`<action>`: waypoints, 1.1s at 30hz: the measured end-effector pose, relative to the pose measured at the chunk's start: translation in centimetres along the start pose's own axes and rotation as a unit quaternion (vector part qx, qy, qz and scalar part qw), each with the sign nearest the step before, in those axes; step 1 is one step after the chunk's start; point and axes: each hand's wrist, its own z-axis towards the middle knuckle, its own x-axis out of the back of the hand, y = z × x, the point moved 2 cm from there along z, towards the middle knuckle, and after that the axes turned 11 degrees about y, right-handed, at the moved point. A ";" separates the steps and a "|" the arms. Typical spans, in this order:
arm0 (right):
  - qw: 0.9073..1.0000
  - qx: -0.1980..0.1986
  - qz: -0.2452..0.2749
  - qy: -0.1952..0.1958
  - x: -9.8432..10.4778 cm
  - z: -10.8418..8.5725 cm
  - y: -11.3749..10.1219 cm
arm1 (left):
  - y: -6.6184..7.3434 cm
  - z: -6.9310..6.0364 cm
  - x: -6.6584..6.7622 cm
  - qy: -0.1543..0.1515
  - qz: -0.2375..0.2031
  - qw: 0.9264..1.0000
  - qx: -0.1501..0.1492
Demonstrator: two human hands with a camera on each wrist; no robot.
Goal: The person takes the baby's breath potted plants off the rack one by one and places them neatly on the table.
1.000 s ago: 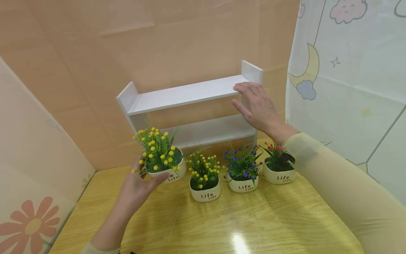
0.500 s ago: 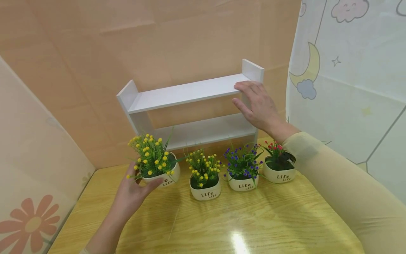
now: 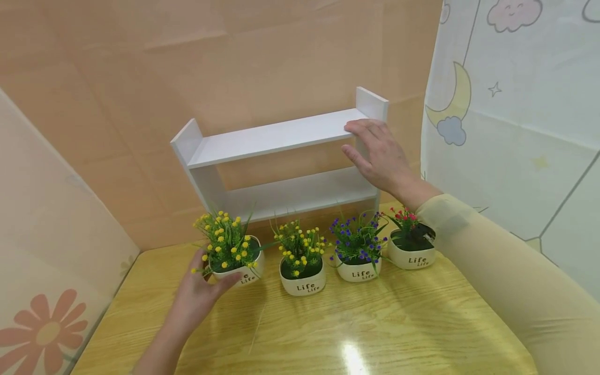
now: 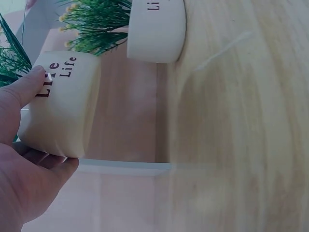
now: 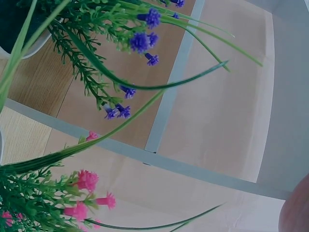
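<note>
My left hand [image 3: 197, 291] grips a white "Life" flowerpot with yellow flowers [image 3: 251, 264] by its side, thumb on the front. In the left wrist view, the held flowerpot [image 4: 67, 111] hangs above the table, a gap under its base. My right hand [image 3: 382, 156] rests its fairly straight fingers on the right end of the white shelf's upper board [image 3: 281, 134], thumb lower and apart. To the right of the held flowerpot stand a second yellow-flowered pot [image 3: 303, 285], a purple-flowered pot [image 3: 358, 271] and a red-flowered pot [image 3: 412, 256].
The two-tier white shelf's lower board [image 3: 300, 192] lies behind the flowerpots. A wood-grain table [image 3: 300, 333] carries everything. Behind is an orange-tan cloth backdrop [image 3: 281, 57]; printed cloths hang at the left [image 3: 47, 234] and right [image 3: 515, 125].
The left hand has brought the yellow-flowered pot leftward and down, away from the shelf toward the table. The right hand stays at the upper board, and the other flowerpots have not moved.
</note>
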 end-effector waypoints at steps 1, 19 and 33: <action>1.000 0.000 0.000 -0.001 0.0 0.0 0.0 | -0.2 0.0 -0.1 -0.001 0.000 1.000 0.003; 1.000 0.002 -0.004 -0.003 0.0 0.1 -0.4 | -3.2 -0.4 -1.8 -0.041 -0.032 0.998 0.039; 1.000 -0.004 -0.007 -0.006 0.2 0.1 -0.6 | -4.4 -0.7 -2.6 -0.053 -0.016 0.998 0.039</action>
